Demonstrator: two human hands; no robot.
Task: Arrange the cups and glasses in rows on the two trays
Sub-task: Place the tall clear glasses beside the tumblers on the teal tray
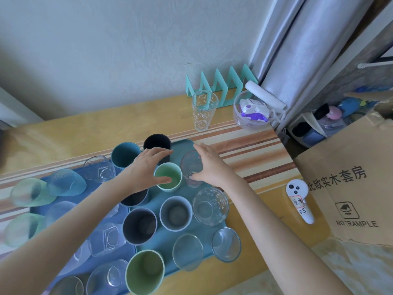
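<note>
A teal tray (184, 144) on the right and a blue tray (37, 209) on the left lie side by side, both holding several cups and glasses. My left hand (144, 169) hovers with spread fingers over a light green cup (172, 179); its thumb lies across the cup's rim and its fingertips reach a black cup (156, 141). My right hand (209, 166) wraps the right side of a clear glass (189, 165) standing at the tray's far right. A tall printed glass (203, 111) stands off the trays, further back on the table.
A teal rack (220, 86) and a clear bowl (252, 116) holding a packet stand at the back by the curtain. A cardboard box (350, 188) blocks the right side, with a white tag (298, 201) beside it. Frosted green glasses (27, 192) crowd the blue tray's left edge.
</note>
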